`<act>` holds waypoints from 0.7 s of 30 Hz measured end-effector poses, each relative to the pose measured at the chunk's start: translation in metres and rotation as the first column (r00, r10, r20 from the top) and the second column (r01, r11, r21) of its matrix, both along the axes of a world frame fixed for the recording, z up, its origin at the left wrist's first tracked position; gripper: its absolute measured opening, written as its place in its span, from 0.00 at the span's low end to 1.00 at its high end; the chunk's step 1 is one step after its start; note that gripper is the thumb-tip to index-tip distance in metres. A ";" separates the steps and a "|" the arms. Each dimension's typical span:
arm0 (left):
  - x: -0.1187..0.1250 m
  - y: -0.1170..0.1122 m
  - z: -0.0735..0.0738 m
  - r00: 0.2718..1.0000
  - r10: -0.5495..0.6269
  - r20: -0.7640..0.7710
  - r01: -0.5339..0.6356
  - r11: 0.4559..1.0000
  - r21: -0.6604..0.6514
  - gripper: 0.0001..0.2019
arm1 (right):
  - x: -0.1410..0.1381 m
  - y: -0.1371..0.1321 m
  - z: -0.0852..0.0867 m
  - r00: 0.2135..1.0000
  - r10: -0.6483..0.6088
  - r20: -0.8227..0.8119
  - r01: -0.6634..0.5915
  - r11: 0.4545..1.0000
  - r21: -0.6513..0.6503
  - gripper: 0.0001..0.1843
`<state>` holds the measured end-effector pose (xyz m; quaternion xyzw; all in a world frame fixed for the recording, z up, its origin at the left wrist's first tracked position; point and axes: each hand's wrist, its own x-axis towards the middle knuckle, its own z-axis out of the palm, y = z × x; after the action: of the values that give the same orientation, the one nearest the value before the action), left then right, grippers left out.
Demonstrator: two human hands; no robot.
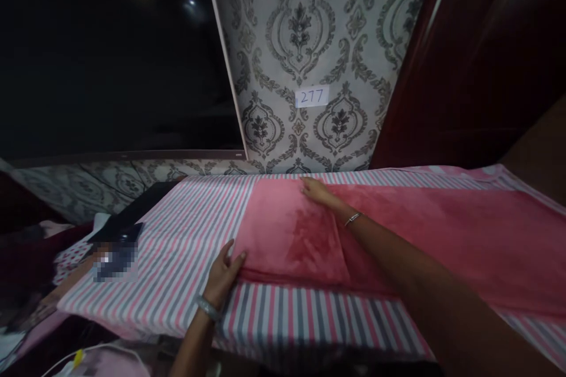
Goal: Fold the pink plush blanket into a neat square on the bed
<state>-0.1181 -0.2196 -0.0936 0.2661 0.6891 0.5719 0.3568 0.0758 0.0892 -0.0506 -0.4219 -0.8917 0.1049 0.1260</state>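
A pink plush cloth (442, 230) lies lengthwise on a striped sheet (194, 212). Its left part is doubled over into a flat panel with lighter and darker patches in the pile. My left hand (221, 277), a grey band on its wrist, touches the near left corner of that panel with thumb and fingers apart. At the panel's far edge rests my right hand (319, 193), fingers reaching forward on the cloth, a thin bracelet on the wrist. The right forearm crosses over the cloth and hides some of it.
Behind stand a patterned wall with a "277" label (312, 96), a large dark screen (115, 59) and a dark red glossy panel (464, 59). A dark item (119, 253), partly pixelated, lies left on the sheet. Clutter fills the lower left.
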 end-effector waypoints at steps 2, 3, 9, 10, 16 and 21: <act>0.003 -0.001 -0.001 0.998 0.013 -0.058 -0.011 1.000 0.026 0.49 | -0.013 0.017 -0.004 1.000 0.006 0.021 -0.006 1.000 -0.021 0.30; 0.004 -0.003 -0.001 0.996 0.021 -0.092 -0.017 0.999 0.037 0.49 | -0.018 0.025 -0.007 0.999 0.008 0.032 -0.007 0.999 -0.038 0.30; 0.011 -0.009 -0.006 0.988 0.047 -0.146 -0.038 0.997 0.061 0.44 | -0.033 0.059 -0.014 0.992 0.082 0.095 -0.065 0.983 -0.174 0.26; 0.011 -0.010 -0.007 0.989 0.050 -0.142 -0.041 0.997 0.068 0.42 | -0.033 0.062 -0.013 0.989 0.101 0.106 -0.078 0.976 -0.201 0.23; 0.020 -0.010 -0.011 0.969 0.011 -0.249 0.019 0.993 0.119 0.33 | -0.036 0.056 -0.010 0.978 0.154 0.141 -0.112 0.957 -0.266 0.12; 0.034 -0.007 -0.008 0.882 0.051 -0.469 0.056 0.976 0.210 0.23 | -0.022 0.041 -0.024 0.994 0.004 -0.107 -0.011 0.998 -0.059 0.15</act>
<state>-0.0841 -0.2264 -0.1019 0.4355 0.6880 0.5614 0.1479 0.0536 0.1306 -0.0744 -0.4159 -0.8818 0.1543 0.1604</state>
